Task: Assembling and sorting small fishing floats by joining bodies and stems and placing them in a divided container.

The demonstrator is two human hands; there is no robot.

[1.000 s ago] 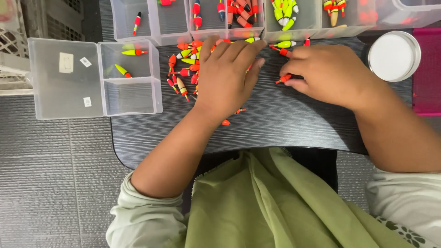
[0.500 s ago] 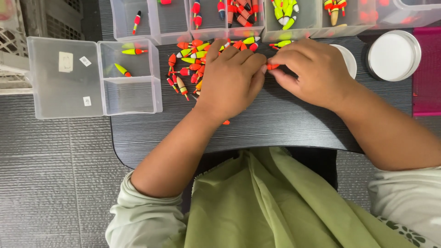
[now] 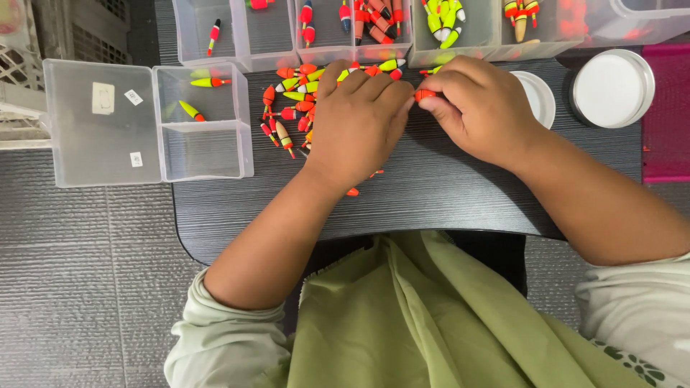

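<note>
Where the dark, ribbed table (image 3: 445,194) meets the clear plastic trays (image 3: 330,32), loose floats lie heaped within easy reach. Beside them a hinged clear box (image 3: 205,151) stands open, holding two floats. Palm down, the left hand (image 3: 356,122) covers the pile (image 3: 295,100), its fingers flat. Thumb and fingertips of the right hand (image 3: 478,108) pinch a small orange float (image 3: 424,94), smooth and tapered.

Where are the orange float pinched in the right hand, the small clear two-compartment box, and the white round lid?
orange float (image 3: 424,94): head view, on its orange body.
clear two-compartment box (image 3: 204,152): head view, on the lower compartment's floor.
white round lid (image 3: 612,88): head view, on its flat top.
</note>
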